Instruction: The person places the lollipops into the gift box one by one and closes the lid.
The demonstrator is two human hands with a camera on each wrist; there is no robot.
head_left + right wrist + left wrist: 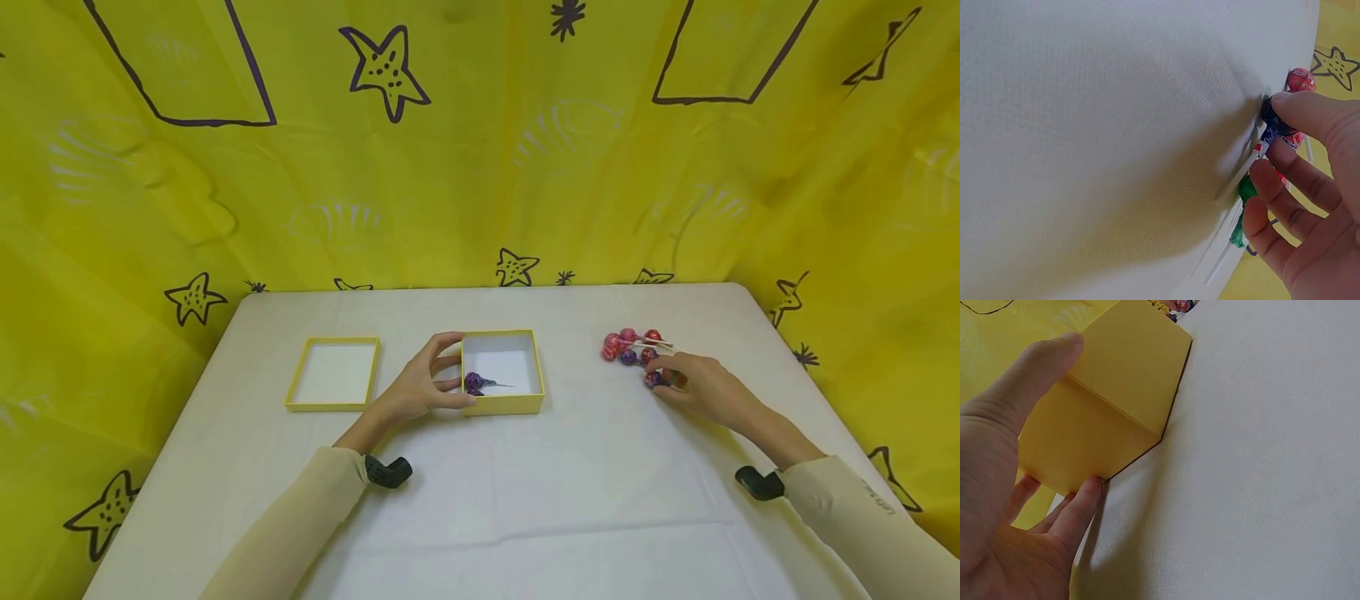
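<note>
Inspecting remotely, I found the left hand (417,385) gripping the box (512,406) widely, the right hand (708,388) pinching a lollipop (652,380), presumably light, hard, best held by its head.

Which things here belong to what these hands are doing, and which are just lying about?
Seemingly in use:
yellow box, held by the left hand
dark lollipop, pinched by the right hand
nearby lollipop pile
lollipops inside the box

Apparently lying about:
yellow-rimmed tray, unheld, possibly the box's lid
</note>
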